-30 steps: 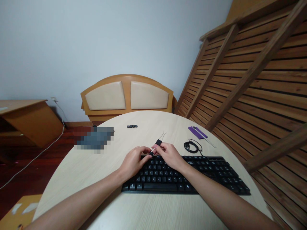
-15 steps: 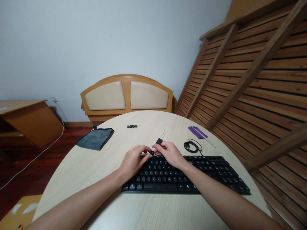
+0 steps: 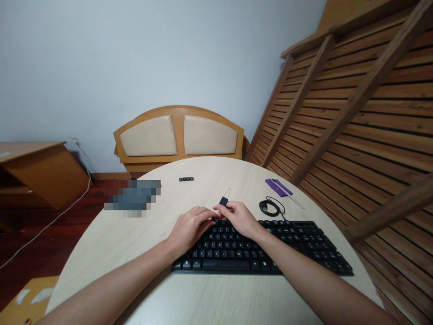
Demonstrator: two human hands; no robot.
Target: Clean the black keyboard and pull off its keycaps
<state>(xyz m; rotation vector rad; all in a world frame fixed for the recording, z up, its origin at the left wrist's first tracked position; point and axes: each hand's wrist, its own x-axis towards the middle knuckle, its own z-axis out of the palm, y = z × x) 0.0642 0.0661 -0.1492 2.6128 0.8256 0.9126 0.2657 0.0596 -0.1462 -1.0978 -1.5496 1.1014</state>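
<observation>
keyboard (image 3: 233,253), just one, lies on the round table (image 3: 216,295), its upper left hidden by the hands and its right side crossed by a forearm. the right hand (image 3: 238,220) is clamped on one black-handled wire tool (image 3: 223,201); two thin wires point away, the near end lost behind fingers. the left hand (image 3: 194,225) has thumb and fingertips close together at the keyboard's far edge; whether they grip the dark bit there, i cannot tell. beyond, four keycaps (image 3: 186,179) sit in a row. rightward: one coiled cable (image 3: 270,207), one purple cloth (image 3: 279,188), one thin stick (image 3: 294,198). leftward, one grey-blue item (image 3: 137,196) is pixelated.
</observation>
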